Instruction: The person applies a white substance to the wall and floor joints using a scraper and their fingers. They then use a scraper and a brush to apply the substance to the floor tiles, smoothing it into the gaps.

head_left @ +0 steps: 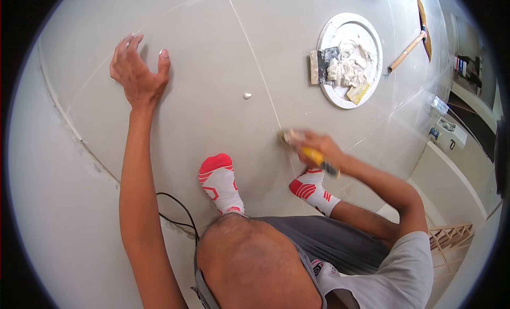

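Note:
My left hand (pixel 141 78) is open against the grey tiled floor (pixel 202 59), its fingers and thumb apart, with white smears on the fingertips. My right hand (pixel 321 149) is closed around a hand tool with a yellow and black handle (pixel 314 156). Motion blurs its head, which meets the floor right at a pale joint line (pixel 255 62) between tiles. A small white blob (pixel 247 95) lies on the tile between my hands. Beyond my right hand sits a round white lid (pixel 325 30) bearing white paste (pixel 353 62), a dark-and-beige spreader (pixel 321 65) and a yellow scraper (pixel 358 93).
My feet, in white and red socks (pixel 220 176), are on the floor near the tool. A black cable (pixel 178 205) curls beside my leg. A wooden-handled tool (pixel 408 51) lies at the upper right. The wall (pixel 64 203) runs along the left; a white box (pixel 449 134) stands right.

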Demonstrator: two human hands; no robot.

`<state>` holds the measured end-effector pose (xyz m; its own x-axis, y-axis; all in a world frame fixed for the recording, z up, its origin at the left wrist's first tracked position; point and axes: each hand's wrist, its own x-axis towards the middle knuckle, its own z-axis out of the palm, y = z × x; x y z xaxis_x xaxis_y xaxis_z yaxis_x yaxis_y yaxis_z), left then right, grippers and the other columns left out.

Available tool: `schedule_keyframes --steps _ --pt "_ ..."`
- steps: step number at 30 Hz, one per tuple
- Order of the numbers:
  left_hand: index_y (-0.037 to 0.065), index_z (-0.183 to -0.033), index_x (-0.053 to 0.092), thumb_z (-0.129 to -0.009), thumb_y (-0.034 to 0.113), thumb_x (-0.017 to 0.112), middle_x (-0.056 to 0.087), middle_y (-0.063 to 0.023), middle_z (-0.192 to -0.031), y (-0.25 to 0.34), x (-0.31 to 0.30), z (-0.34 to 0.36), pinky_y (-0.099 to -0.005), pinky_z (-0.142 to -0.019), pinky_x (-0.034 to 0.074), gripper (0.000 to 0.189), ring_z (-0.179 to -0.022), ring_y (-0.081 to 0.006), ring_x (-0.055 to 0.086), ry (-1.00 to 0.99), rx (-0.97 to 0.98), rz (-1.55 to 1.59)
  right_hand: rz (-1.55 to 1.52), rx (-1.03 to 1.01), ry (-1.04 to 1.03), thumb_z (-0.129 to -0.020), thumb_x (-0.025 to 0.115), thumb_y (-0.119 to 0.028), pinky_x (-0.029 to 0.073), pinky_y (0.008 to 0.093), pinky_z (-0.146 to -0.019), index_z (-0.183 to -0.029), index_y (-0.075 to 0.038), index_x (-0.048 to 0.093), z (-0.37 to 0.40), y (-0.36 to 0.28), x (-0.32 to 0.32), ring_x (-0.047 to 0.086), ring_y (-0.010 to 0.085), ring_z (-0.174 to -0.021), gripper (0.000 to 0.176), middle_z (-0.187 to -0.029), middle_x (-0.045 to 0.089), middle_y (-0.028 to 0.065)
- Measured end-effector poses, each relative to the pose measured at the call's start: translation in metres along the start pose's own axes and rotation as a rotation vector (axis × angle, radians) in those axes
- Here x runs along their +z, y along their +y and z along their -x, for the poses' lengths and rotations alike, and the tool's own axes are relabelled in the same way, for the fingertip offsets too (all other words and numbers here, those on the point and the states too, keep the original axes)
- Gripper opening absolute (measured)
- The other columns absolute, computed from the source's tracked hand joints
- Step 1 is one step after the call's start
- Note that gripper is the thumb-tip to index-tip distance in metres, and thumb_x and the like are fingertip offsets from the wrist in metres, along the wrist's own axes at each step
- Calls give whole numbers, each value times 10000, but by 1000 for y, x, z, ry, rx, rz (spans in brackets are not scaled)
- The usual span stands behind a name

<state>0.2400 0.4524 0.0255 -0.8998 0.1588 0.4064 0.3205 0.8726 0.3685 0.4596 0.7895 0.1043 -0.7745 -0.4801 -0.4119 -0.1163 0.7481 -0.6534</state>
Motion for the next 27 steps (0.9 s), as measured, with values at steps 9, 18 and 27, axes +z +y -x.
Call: schedule_keyframes --steps 9,18,27 --pt "81 -1117 439 -728 305 563 426 -99 -1181 0 0 -1 -436 -963 185 466 -1154 -266 323 45 -6 33 135 -260 588 -802 503 -161 457 334 -835 -1126 -28 516 -228 -19 -162 555 265 -958 351 -1065 559 163" --pt "35 -1052 415 -746 149 458 442 -114 -1062 -8 1 6 -437 -911 218 329 -1041 -285 370 373 -361 -38 -235 -422 586 -725 592 -144 449 327 -788 -1070 -43 530 -269 -79 -91 568 274 -883 365 -991 584 120" --pt "58 -937 389 -702 103 445 415 -96 -984 -8 0 4 -424 -863 225 245 -994 -263 355 407 -457 35 697 -133 596 -746 608 -192 489 288 -644 -1114 -125 536 -325 0 -199 611 188 -709 381 -872 630 88"
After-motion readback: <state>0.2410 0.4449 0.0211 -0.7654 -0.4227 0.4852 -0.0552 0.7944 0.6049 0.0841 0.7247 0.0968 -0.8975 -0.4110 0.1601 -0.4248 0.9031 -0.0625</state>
